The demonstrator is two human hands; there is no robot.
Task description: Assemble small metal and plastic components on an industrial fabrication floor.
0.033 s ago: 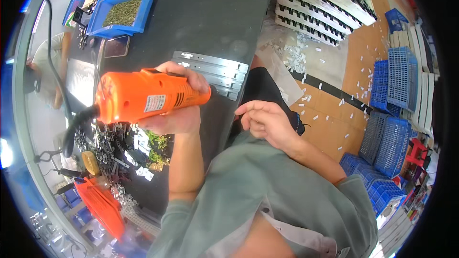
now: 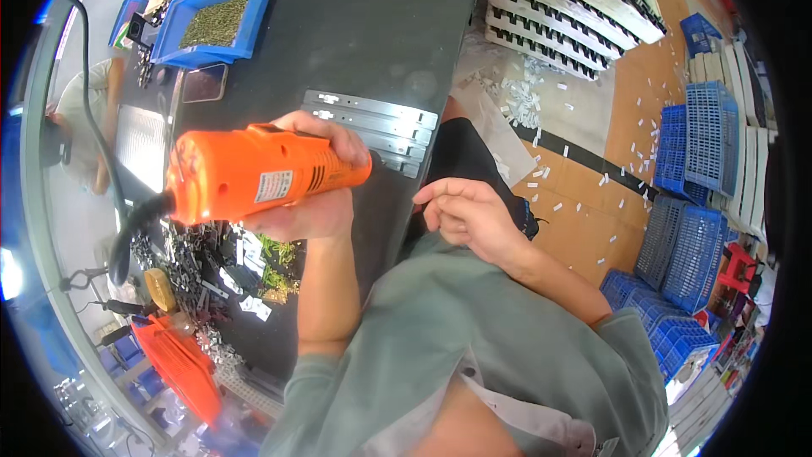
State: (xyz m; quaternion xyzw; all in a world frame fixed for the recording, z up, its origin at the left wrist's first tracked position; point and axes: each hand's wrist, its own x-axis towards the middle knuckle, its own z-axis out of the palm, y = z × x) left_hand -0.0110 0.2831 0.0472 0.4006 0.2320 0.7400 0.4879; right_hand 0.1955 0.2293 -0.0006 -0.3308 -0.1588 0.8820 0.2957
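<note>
My left hand (image 2: 317, 213) is wrapped round the body of an orange corded electric screwdriver (image 2: 241, 171), its black cord leaving at the left end. The black nose of the tool points right, over several metal drawer slides (image 2: 372, 114) lying side by side at the bench edge; the tip is hard to make out. My right hand (image 2: 474, 218) hovers beyond that edge, in front of my body. Its fingers are curled in, the index finger less bent than the others, and whatever they may hold is hidden.
A blue bin (image 2: 258, 21) of small brassy screws and a phone (image 2: 205, 83) rest on the dark bench (image 2: 364, 8). Loose metal parts (image 2: 190, 254) are heaped at left. Stacked slides (image 2: 550, 13) stand far right; blue crates (image 2: 710, 135) line the floor. A person (image 2: 89, 118) sits opposite.
</note>
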